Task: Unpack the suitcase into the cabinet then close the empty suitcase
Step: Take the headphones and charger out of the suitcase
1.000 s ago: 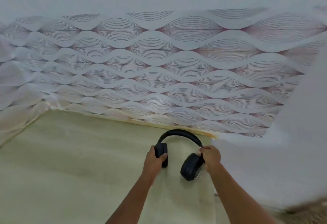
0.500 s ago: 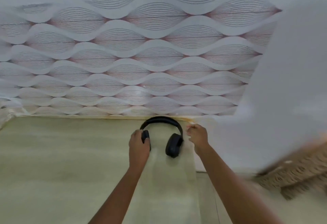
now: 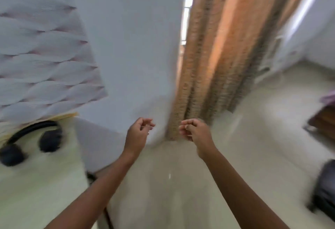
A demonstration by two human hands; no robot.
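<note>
Left hand (image 3: 137,134), right hand (image 3: 194,132) now off headphones (image 3: 49,140) on pale surface (image 3: 45,183), fingers (image 3: 147,122) loosely curled, empty; curtain (image 3: 208,65) ahead, perhaps suitcase (image 3: 326,189) rightward.

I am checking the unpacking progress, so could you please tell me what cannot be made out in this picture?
Head view, all smeared by camera motion:
dark shape low at the right edge: cut off; suitcase or not, cannot tell.
brown furniture at the right edge: cut off, blurred.
headphones on the pale surface: detail lost to blur.
</note>
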